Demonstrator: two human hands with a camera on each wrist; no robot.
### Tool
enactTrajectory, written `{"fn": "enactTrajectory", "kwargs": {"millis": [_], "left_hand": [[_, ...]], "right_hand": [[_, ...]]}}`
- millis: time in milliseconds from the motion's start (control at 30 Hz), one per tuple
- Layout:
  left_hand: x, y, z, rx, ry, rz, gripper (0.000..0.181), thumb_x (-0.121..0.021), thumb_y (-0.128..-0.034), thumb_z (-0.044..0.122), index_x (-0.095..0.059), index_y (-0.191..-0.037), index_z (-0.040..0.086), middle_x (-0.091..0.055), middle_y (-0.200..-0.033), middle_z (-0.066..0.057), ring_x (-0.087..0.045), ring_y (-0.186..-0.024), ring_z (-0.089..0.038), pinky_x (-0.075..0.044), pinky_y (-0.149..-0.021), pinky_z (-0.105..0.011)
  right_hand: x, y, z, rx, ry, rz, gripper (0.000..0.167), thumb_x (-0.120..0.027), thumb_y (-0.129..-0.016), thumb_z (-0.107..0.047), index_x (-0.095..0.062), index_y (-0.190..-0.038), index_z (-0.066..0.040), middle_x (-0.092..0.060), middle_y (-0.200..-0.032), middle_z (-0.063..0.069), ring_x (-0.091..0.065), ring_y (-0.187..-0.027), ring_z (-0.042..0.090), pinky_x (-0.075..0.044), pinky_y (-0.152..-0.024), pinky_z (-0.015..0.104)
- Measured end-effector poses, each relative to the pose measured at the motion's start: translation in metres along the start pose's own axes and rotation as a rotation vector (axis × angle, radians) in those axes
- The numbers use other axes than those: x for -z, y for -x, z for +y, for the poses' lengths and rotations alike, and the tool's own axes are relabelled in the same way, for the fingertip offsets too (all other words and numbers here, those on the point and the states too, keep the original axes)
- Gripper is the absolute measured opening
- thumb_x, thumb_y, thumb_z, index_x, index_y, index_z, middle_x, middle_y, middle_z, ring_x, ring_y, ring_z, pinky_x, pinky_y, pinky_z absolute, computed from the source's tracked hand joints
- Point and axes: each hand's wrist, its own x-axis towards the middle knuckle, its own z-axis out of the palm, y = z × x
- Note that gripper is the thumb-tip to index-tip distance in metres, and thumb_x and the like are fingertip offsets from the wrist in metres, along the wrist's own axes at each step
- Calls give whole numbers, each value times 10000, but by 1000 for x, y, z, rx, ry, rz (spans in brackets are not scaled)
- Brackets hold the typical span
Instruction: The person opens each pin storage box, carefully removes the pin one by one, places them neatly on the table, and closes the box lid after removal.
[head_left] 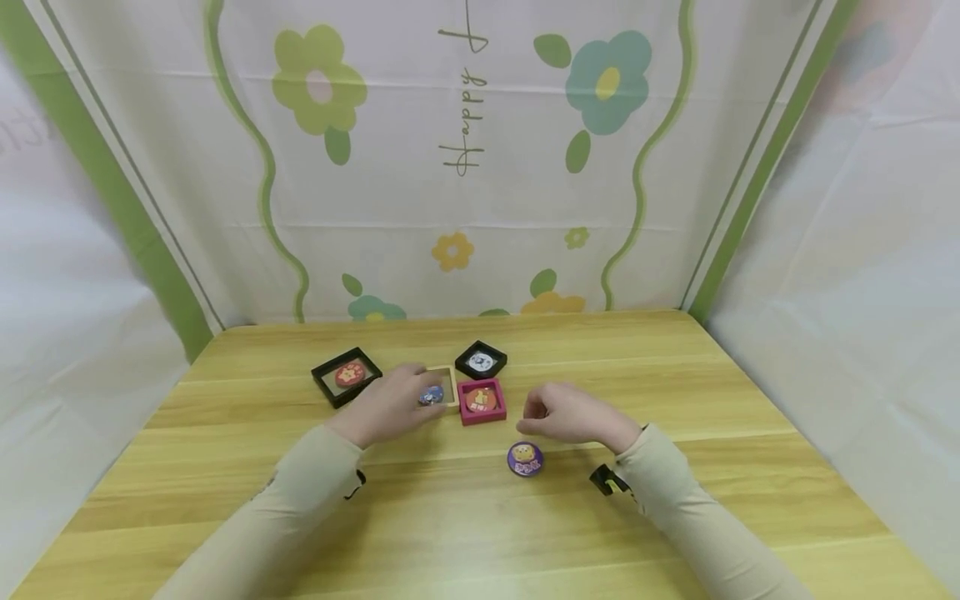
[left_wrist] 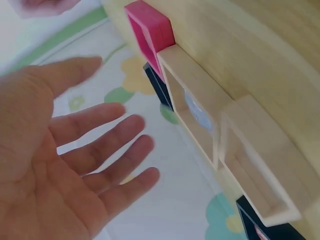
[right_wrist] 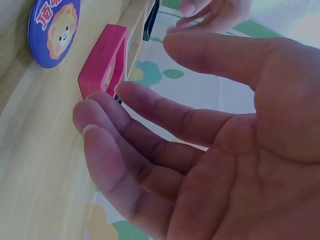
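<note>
My left hand is spread above a pale wooden frame that holds a blue badge. In the left wrist view its fingers are loosely extended with nothing between them, and a second wooden frame, mostly hidden by the hand in the head view, stands beside the first. My right hand hovers with loosely bent fingers, holding nothing, just beyond a round purple badge with a lion face. Between the hands lies a pink frame with a red-orange badge inside.
Behind the pink frame sits a black frame turned like a diamond, with a white badge inside. Farther left is another black frame around a red badge. Flower-printed cloth hangs at the wooden table's back edge.
</note>
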Motion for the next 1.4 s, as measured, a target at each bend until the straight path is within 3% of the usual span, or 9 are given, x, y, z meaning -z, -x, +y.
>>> {"fn": "enactTrajectory", "kwargs": {"millis": [200,500,633,867,1000,1267,1400], "left_hand": [[-10,-19,3,-28,-40,-71,741,-692,-900,476,-485,-1405,-26,-489,-1378,-203,-441,-1280,-364,-389,-1042,-484],[-27,-44,13,12,-77,-182,961,-751,-800,575,-394,-1474,-10,-427,-1452,-195,-370,-1341,-363,-314,-1095,-482],[-34,-51,16,21,-88,-205,935,-753,-805,559,-411,-1465,-8,-436,-1448,-190,-379,-1338,-356,-308,-1101,-466],[-41,-62,16,13,-81,-206,684,-770,-833,462,-563,-1317,25,-555,-1289,-137,-541,-1148,-257,-463,-946,-387],[-42,-65,17,21,-76,-214,653,-773,-835,442,-572,-1297,26,-564,-1258,-133,-539,-1121,-262,-460,-936,-386],[-44,-68,21,50,-54,-210,639,-773,-838,430,-575,-1297,32,-576,-1238,-123,-512,-1154,-288,-367,-1043,-440],[-44,-67,21,51,-37,-199,626,-783,-830,425,-587,-1278,33,-587,-1196,-111,-529,-1108,-266,-426,-976,-412]], "right_hand": [[0,1,0,-7,-3,0,141,-680,-936,-249,-667,-853,-135,-598,-739,-52,-547,-642,121,-478,-588,308],[0,0,0,5,-2,-5,140,-683,-932,-231,-666,-834,-132,-598,-722,-53,-544,-630,117,-476,-582,308],[-1,0,1,11,-5,-14,136,-685,-930,-221,-673,-828,-131,-599,-708,-57,-543,-613,115,-475,-567,306],[-1,-1,0,3,-6,-17,137,-687,-928,-225,-674,-826,-135,-601,-705,-55,-541,-612,112,-471,-567,302],[-1,-1,-1,0,-10,-29,139,-687,-929,-225,-674,-821,-139,-624,-718,-14,-543,-605,111,-470,-560,294],[-2,-1,0,1,-14,-31,143,-688,-928,-224,-679,-820,-131,-628,-718,-4,-535,-604,111,-460,-560,303],[-2,-2,0,-1,-8,-32,147,-687,-928,-228,-677,-814,-137,-621,-710,-21,-533,-604,108,-459,-562,303]]}}
